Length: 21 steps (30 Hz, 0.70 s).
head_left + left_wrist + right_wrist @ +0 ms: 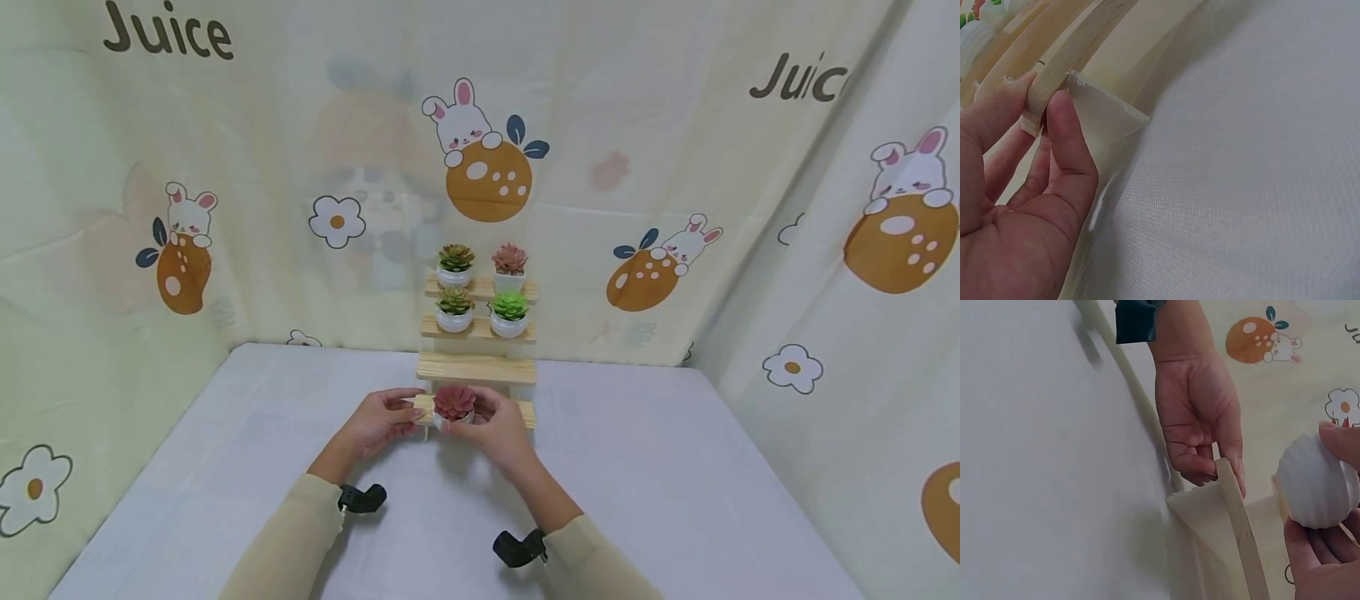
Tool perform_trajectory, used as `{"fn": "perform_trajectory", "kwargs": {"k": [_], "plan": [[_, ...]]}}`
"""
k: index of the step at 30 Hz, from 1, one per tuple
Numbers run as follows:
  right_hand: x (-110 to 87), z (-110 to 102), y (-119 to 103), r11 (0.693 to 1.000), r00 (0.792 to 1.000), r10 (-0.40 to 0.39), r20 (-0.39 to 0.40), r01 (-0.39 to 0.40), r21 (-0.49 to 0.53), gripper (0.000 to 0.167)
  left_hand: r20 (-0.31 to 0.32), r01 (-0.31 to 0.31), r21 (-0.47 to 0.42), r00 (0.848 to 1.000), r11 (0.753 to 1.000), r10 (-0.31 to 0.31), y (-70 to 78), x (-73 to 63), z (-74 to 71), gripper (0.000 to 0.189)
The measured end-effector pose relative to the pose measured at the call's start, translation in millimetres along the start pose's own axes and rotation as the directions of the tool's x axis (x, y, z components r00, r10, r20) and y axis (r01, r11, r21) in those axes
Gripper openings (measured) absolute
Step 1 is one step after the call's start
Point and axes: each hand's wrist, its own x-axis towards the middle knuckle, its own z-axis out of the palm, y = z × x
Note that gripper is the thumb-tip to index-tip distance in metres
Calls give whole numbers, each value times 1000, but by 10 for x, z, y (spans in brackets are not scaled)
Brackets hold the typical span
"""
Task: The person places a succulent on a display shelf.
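My right hand [502,429] grips a small white ribbed pot [1317,481] with a dusky red succulent [454,401] in it, over the lowest step of a wooden stepped plant stand [476,367]. With thumb and fingers, my left hand [1035,187] pinches the left end of that lowest wooden slat [1054,75]. On the upper steps stand a dark green succulent [456,257], a pink succulent [510,259], another dark green succulent [454,301] and a bright green succulent [509,306], all in white pots. The step just above my hands is bare wood.
A white cloth-covered table [637,467] lies beneath the stand. Behind and at both sides hangs a cream curtain [285,108] printed with rabbits and fruit. A black wrist camera [519,549] sits on each forearm.
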Motion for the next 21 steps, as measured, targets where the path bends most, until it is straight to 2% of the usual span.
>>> {"fn": "perform_trajectory", "kwargs": {"k": [6, 14, 21], "plan": [[107, -23, -89, 1000, 1000, -3, -10, 2, -14, 63, 2, 7, 3, 1000, 1000, -7, 1, -3, -12, 48], [291, -39, -169, 998, 999, -46, -7, 46, -45, 57, 4, 9, 6, 1000, 1000, -9, -7, 9, -8, 48], [441, -10, -217, 999, 998, -33, -52, 33, -15, 58, -2, 9, 9, 1000, 1000, -9, -20, 9, -13, 49]]}}
